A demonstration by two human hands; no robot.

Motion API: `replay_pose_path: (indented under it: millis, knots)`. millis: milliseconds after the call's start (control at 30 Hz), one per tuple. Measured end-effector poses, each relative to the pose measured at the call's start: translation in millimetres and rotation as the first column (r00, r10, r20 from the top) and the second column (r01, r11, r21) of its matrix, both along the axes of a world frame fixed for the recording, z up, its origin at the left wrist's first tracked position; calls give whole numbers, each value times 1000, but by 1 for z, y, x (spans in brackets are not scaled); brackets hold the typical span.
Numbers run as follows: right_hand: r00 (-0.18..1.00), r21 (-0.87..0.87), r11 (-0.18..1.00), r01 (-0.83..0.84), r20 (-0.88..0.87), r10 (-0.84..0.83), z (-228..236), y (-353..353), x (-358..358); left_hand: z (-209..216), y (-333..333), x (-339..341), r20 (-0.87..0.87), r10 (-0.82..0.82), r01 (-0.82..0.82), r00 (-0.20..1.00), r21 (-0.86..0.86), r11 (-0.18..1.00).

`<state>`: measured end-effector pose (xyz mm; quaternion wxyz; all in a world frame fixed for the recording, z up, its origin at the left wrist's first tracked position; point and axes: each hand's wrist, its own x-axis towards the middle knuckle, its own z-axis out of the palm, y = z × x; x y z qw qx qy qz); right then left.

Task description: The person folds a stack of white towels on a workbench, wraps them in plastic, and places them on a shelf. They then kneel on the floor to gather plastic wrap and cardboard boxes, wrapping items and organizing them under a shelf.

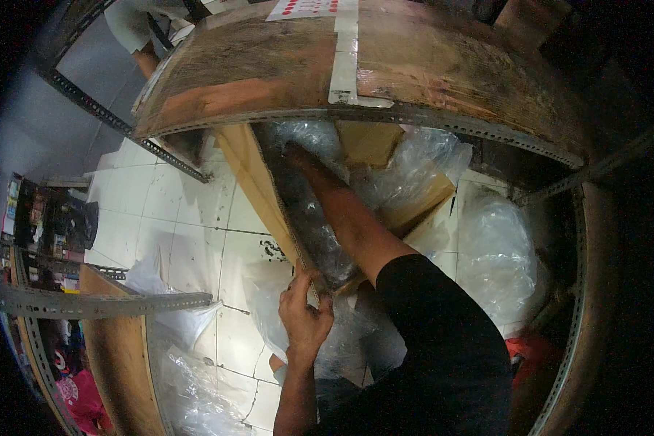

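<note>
A tall open cardboard box point(258, 192) stands on the tiled floor under the wooden shelf. My left hand point(307, 312) is closed on its near corner, fingers and thumb pinching the cardboard edge. My right arm reaches across into the box, and my right hand point(295, 155) is down among clear plastic bags point(309, 136) near its far end. Shadow and plastic hide the fingers of that hand, so what it touches or holds does not show. More clear plastic point(410, 171) bulges up between the box's right-hand flaps point(421, 202).
Just above the box runs the wooden shelf point(254, 69) with its perforated metal edge. A large clear plastic bundle point(495, 254) sits to the right. Plastic sheets point(196, 392) and a metal rack bar point(109, 304) are at left. Another person's arm point(147, 59) shows at far left.
</note>
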<state>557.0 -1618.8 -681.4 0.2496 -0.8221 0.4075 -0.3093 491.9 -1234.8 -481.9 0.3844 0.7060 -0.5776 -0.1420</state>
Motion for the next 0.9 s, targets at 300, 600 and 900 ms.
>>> replay_pose_path:
  millis: [300, 600, 900]
  knots:
    - [975, -1, 977, -211, -74, 211, 135, 76, -154, -7, 1, -4, -99, 19, -17, 995, 16, 1000]
    - [806, -203, 921, 332, -446, -389, 52, 127, -404, 0, -18, -31, -37, -7, 5, 999, -49, 999]
    - [835, 92, 877, 471, 274, -477, 227, 212, -428, -9, -19, -38, 110, 9, -5, 994, -36, 999]
